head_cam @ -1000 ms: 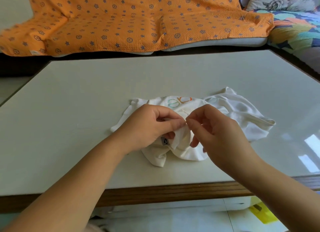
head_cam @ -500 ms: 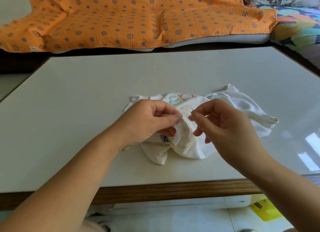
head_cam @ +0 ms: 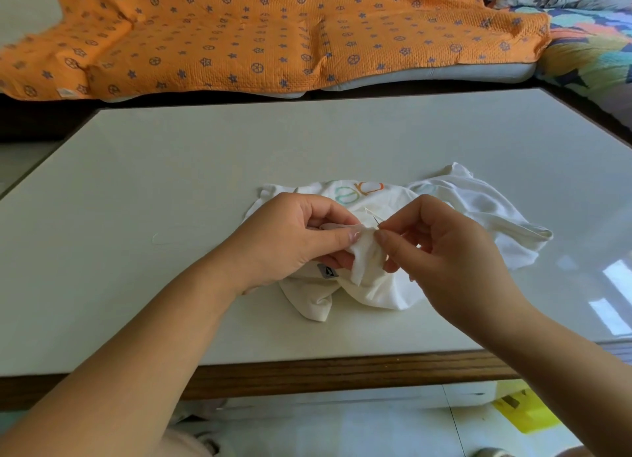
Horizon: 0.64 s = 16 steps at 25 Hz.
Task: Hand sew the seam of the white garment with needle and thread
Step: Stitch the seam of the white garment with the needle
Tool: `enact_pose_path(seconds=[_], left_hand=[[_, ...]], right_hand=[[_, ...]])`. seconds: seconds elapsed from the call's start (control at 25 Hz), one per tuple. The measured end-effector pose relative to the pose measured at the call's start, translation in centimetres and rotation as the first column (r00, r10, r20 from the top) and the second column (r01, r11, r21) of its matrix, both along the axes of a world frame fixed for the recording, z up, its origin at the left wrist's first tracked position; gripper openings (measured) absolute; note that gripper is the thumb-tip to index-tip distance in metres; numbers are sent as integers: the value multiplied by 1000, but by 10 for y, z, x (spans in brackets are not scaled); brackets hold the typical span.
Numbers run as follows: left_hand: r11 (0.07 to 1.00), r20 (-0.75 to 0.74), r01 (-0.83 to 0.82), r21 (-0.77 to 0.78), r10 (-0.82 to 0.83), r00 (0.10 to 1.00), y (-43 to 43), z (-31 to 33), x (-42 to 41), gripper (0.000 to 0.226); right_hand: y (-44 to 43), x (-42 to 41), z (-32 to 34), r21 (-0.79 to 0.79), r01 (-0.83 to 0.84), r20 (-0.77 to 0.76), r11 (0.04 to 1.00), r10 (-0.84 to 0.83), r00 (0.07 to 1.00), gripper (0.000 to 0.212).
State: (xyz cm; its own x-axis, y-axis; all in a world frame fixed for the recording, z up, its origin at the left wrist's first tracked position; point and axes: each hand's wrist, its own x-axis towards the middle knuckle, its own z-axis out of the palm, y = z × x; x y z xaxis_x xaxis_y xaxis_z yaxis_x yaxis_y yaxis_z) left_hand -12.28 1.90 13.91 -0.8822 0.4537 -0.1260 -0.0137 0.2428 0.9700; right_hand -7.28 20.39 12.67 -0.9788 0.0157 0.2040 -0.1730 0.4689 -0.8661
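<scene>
A crumpled white garment (head_cam: 485, 214) with a coloured print lies on the white table (head_cam: 171, 183), near its front edge. My left hand (head_cam: 294, 237) pinches a raised fold of the fabric between thumb and fingers. My right hand (head_cam: 444, 251) meets that fold from the right, thumb and forefinger pinching a thin dark needle (head_cam: 376, 221) whose tip pokes up above the cloth. A short length of white thread (head_cam: 367, 212) runs from the needle over the fabric. A small grey label (head_cam: 326, 271) shows under my left hand.
A loose scrap of pale thread (head_cam: 159, 239) lies on the table to the left. An orange patterned blanket (head_cam: 256, 36) covers a sofa behind the table. A colourful cushion (head_cam: 588, 46) sits at the back right. A yellow object (head_cam: 526, 412) lies on the floor below.
My right hand drew slightly away from the fold half a second ago, with a loop of thread showing, and has closed in again on the fold with the needle. My left hand keeps its pinch.
</scene>
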Motion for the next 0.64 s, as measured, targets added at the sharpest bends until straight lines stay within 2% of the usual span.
enact_pose_path(seconds=[0.16, 0.4, 0.64], left_hand=[[1000, -17, 3, -7, -3, 1000, -1, 1, 0, 7], [1000, -27, 23, -8, -23, 999, -3, 2, 1, 7], [1000, -19, 27, -15, -28, 999, -2, 2, 1, 8]], right_hand=[[9, -4, 4, -81, -80, 97, 993, 88, 991, 6], [16, -3, 6, 92, -119, 80, 989, 112, 990, 7], [17, -3, 5, 117, -174, 86, 978, 165, 983, 11]])
